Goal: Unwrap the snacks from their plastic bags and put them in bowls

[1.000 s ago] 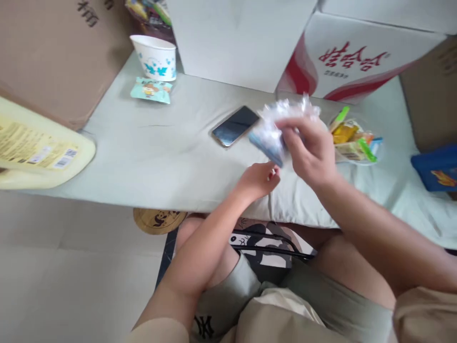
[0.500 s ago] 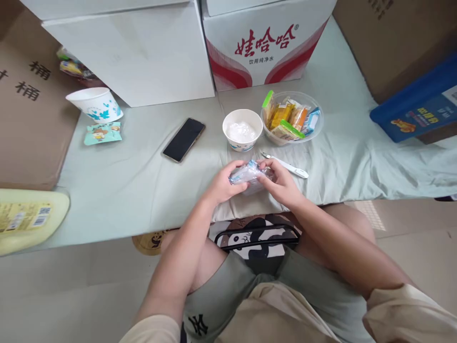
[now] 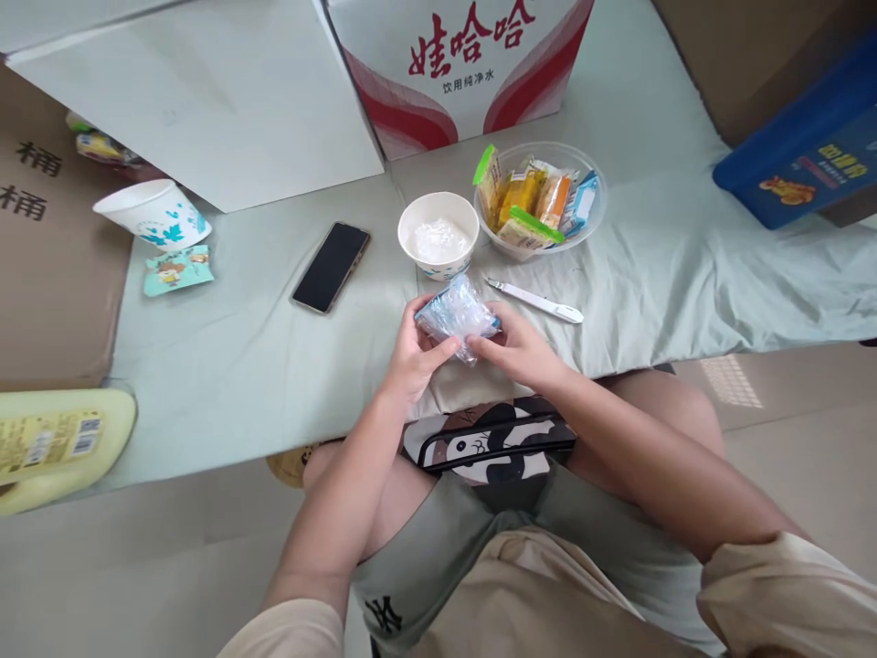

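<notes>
Between both hands is a small packet in clear, crinkled plastic wrap with blue edges (image 3: 458, 313); its contents are hard to make out. My left hand (image 3: 415, 358) grips its left side, thumb on the near face. On the right side my right hand (image 3: 515, 345) pinches it, thumb close to the other thumb. Just beyond the packet stands a paper cup (image 3: 438, 236) with clear plastic film inside. To the right of the cup, a clear plastic bowl (image 3: 595, 206) holds several wrapped snacks. A white utility knife (image 3: 538, 301) lies near my right hand, its blade end pointing left.
A phone (image 3: 332, 268) lies left of the cup. Further left, a tilted paper cup (image 3: 159, 216) rests by a teal snack packet (image 3: 179, 271). White cartons (image 3: 472, 82) stand behind. A yellow bottle (image 3: 68, 443) is at the left edge, a blue package (image 3: 798, 169) at the right.
The wrapped packet has been turned and raised so its broad face shows, with both thumbs brought together at its near edge. The camera view has shifted slightly.
</notes>
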